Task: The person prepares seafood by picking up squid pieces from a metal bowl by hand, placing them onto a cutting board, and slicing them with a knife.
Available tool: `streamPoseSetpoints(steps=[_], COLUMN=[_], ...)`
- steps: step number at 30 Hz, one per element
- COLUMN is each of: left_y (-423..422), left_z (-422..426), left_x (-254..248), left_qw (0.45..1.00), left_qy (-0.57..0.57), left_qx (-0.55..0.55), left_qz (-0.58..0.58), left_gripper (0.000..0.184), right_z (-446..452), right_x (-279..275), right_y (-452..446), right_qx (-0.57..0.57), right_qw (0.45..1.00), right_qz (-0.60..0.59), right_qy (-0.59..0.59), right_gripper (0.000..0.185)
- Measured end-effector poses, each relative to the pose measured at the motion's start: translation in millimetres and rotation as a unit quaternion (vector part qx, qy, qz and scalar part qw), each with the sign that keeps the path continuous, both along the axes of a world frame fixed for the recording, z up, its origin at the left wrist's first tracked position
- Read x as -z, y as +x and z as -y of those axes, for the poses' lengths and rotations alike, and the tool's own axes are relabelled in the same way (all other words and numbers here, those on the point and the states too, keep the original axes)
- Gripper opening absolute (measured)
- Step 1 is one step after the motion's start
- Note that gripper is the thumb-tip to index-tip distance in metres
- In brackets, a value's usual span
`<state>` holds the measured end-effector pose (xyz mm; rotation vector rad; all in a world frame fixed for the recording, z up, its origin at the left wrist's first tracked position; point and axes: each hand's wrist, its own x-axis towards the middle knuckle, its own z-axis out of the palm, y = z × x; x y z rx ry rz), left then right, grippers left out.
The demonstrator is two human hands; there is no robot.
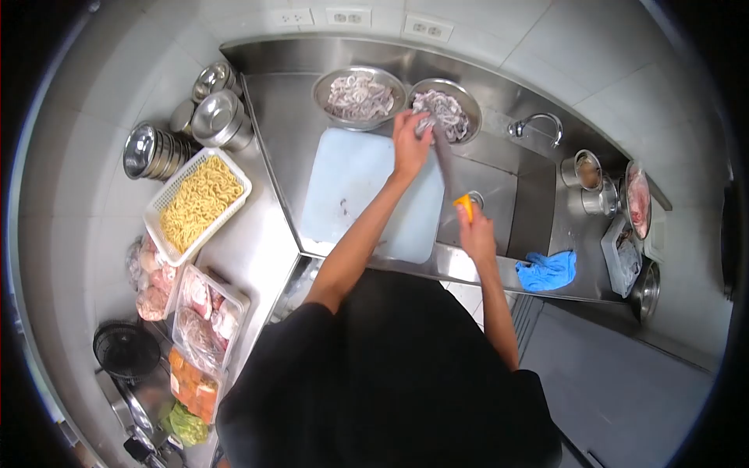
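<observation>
My right hand (477, 236) is wrapped around the yellow handle of a knife (445, 160). The broad blade points away from me, over the edge of the sink and up to the right bowl. Against the blade near its tip, my left hand (412, 146) has its fingers curled on grey-white pieces of squid (425, 125). Below that hand lies a pale blue cutting board (343, 183) with a few dark scraps on it. Two steel bowls of cut squid stand behind: the left bowl (318, 100) and the right bowl (477, 109), partly hidden by my hand and the blade.
At right are the sink (499, 204), a faucet (540, 117), a blue cloth (548, 270) and steel pots (597, 195). On the left counter stand a white basket (243, 186) of yellow noodles, trays of bagged meat (204, 320) and stacked steel bowls (152, 150).
</observation>
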<state>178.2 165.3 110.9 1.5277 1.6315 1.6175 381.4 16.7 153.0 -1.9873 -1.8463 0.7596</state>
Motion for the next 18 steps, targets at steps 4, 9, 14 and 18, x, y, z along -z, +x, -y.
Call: streamPoseSetpoints(steps=[4,9,14,18], left_y=[-12,-120,-176,-186], left_z=[-85,-174,-171,-191], left_x=[-8,14,72,66], left_qw=[0.976,0.913,0.813,0.794], left_qy=[-0.111,-0.239,-0.3,-0.307], left_qx=[0.176,0.087,0.093,0.188], left_qz=[-0.063,-0.32,-0.489,-0.49], left_gripper=[0.041,0.053,0.05,0.046], right_z=[-33,-19,4,18], right_x=[-34,-31,-27,-3], right_y=[19,40,23,14], right_qx=[0.011,0.038,0.067,0.075], right_qw=[0.993,0.995,0.995,0.994], right_qz=[0.059,0.049,-0.064,-0.072], right_qy=[0.107,0.08,0.02,0.017], right_gripper=[0.044,0.043,0.042,0.049])
